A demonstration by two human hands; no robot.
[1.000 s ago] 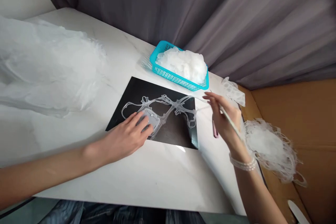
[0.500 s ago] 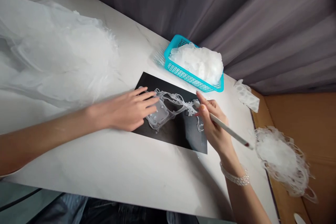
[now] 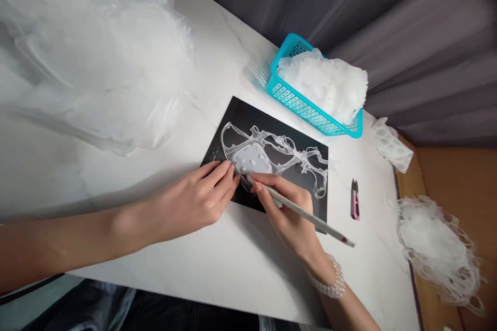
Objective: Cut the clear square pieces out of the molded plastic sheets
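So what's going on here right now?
A person's left hand rests its fingertips at the edge of a clear, lacy shape lying on a black sheet. The right hand holds a white stick, its tip at that shape. A blue basket of white filmy material and pink snips sit nearby on the marble table.

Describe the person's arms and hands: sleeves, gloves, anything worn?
Both forearms are bare, with no sleeves or gloves. The right hand has a white pearl-like beaded bracelet at the wrist. The left hand shows nothing worn. No cables or markings are visible.
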